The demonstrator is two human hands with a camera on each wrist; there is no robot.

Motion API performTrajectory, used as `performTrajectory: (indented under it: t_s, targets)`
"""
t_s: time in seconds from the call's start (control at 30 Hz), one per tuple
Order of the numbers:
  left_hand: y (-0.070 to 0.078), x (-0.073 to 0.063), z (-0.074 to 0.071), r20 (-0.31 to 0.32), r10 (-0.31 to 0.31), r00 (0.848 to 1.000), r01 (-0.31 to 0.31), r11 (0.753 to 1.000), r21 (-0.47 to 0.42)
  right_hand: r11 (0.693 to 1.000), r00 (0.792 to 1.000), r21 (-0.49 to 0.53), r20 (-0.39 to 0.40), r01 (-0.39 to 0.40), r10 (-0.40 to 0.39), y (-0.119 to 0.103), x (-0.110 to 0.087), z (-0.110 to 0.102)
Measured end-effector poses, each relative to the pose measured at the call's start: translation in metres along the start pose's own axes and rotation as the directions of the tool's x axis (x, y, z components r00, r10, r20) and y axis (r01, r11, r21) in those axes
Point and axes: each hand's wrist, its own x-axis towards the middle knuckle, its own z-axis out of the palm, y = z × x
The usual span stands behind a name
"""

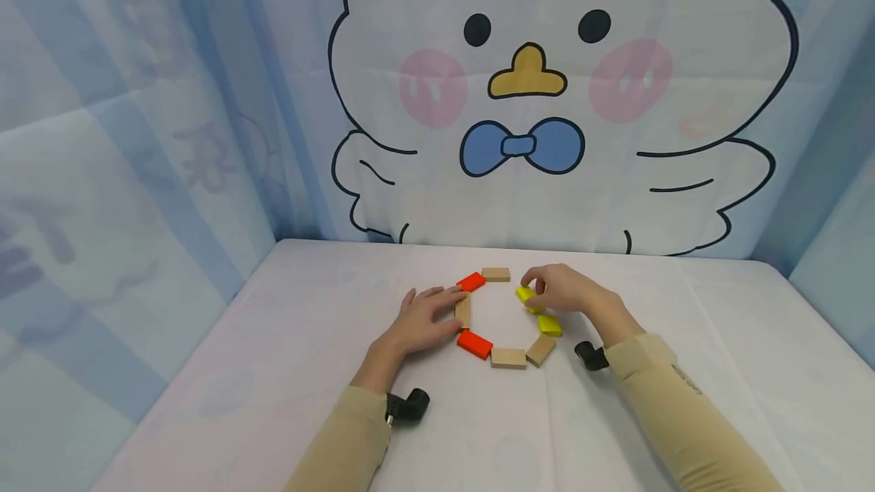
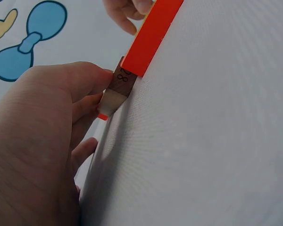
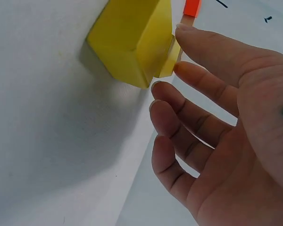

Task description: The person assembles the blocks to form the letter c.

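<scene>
Small blocks form an open ring on the table. My left hand point(image 1: 424, 319) lies at the ring's left side, its thumb and forefinger touching an upright-running wooden block point(image 1: 463, 311), also visible as a marked wooden block point(image 2: 120, 82) in the left wrist view. Red blocks point(image 1: 475, 344) sit at both ends of that piece. On the right, my right hand point(image 1: 563, 288) pinches a yellow block point(image 1: 525, 294) between thumb and forefinger; its other fingers are loosely bent. Just nearer lies a second yellow block point(image 1: 549, 326), large in the right wrist view.
Two plain wooden blocks point(image 1: 509, 358) make up the ring's near side. Another wooden block point(image 1: 495, 274) lies at its far side, beside the far red block point(image 1: 471, 282). A printed curtain point(image 1: 526, 203) hangs behind the white-covered table point(image 1: 273, 370).
</scene>
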Motion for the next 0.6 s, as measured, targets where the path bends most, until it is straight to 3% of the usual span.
performTrajectory:
  t_s: [0.43,0.6]
  targets:
    - [0.0000,-0.0001,-0.0013,0.008,-0.003,1.000,0.003,1.000,-0.008,1.000,0.999,-0.005,-0.039,0.004,-0.004,0.0038,0.0018,0.0012]
    - [-0.0002,-0.0001,-0.0011,0.007,0.001,1.000,0.000,1.000,-0.010,0.999,0.998,-0.005,-0.057,-0.032,0.032,0.0057,0.0041,0.0001]
